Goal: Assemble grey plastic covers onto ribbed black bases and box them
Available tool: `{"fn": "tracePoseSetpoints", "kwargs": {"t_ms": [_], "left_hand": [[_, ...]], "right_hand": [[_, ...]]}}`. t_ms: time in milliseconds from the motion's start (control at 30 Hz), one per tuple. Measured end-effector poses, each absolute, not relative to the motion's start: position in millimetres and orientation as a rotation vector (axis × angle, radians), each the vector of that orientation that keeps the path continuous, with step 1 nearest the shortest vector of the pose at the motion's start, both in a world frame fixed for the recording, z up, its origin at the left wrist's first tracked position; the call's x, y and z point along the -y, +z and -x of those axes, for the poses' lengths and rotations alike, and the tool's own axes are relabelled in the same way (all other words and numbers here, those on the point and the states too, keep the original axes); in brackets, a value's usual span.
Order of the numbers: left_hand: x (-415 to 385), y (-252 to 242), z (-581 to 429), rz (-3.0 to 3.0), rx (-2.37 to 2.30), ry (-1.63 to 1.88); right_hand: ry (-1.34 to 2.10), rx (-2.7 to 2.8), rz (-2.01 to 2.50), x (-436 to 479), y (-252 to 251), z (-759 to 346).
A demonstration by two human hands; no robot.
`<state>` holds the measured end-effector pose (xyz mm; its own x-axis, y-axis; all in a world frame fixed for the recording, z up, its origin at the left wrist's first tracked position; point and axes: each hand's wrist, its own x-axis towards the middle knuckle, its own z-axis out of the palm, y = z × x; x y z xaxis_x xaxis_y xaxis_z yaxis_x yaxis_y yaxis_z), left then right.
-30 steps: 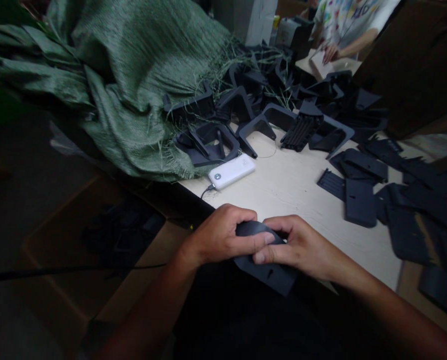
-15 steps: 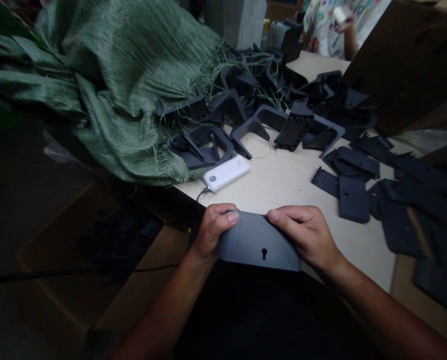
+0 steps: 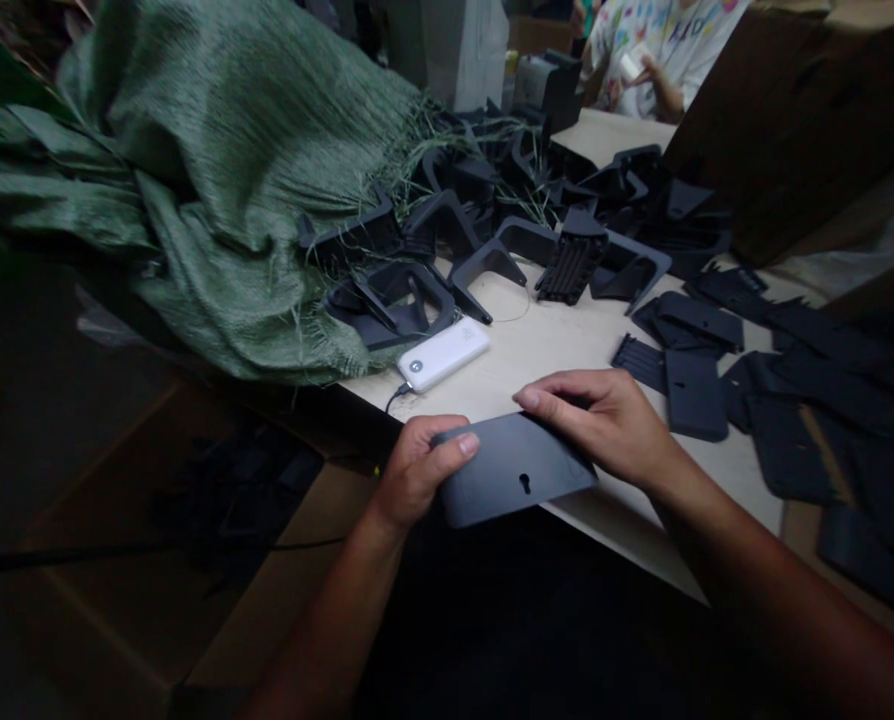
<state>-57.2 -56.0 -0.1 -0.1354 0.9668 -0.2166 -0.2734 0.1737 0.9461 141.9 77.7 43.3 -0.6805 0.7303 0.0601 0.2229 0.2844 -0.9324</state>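
Observation:
A dark grey plastic panel (image 3: 496,470) with a keyhole-shaped slot is held in front of me at the table's near edge. My left hand (image 3: 421,468) is closed on its left end, thumb lying flat on the face. At the upper right edge, my right hand (image 3: 604,420) is closed on the panel with thumb and fingers; its fingertips behind are partly hidden. Just beyond the panel lies a white power bank (image 3: 445,354) with a black cable plugged in.
Black plastic brackets (image 3: 492,265) pile up at the back beside a green woven sack (image 3: 259,190). Flat black panels (image 3: 696,393) cover the table's right side. A cardboard box (image 3: 267,590) with dark parts stands below left. Across the table, a person (image 3: 664,60) holds something white.
The panel has tilted, its right end rising. My right hand has moved up a little along the edge, while my left hand keeps its hold. The view has shifted slightly.

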Motion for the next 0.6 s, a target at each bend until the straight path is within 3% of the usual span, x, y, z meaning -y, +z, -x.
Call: {"fn": "tracePoseSetpoints", "kwargs": {"t_ms": [67, 133, 233, 367, 467, 600], "left_hand": [[53, 0, 56, -0.688, -1.276, 1.516], [50, 0, 55, -0.591, -1.321, 1.757], [48, -4, 50, -0.563, -1.369, 1.916], [50, -9, 42, -0.68, -1.393, 1.785], [55, -10, 41, -0.726, -1.305, 1.71], [53, -5, 48, -0.576, -1.055, 1.706]], "right_hand": [[1.086, 1.997, 0.924, -83, 44, -146], [1.045, 1.872, 1.004, -82, 42, -150], [1.509, 1.699, 1.01, -70, 33, -149], [2.119, 1.42, 0.872, -45, 17, -133], [2.13, 1.299, 0.838, -35, 11, -125], [2.088, 1.543, 0.783, -32, 20, -131]]}}
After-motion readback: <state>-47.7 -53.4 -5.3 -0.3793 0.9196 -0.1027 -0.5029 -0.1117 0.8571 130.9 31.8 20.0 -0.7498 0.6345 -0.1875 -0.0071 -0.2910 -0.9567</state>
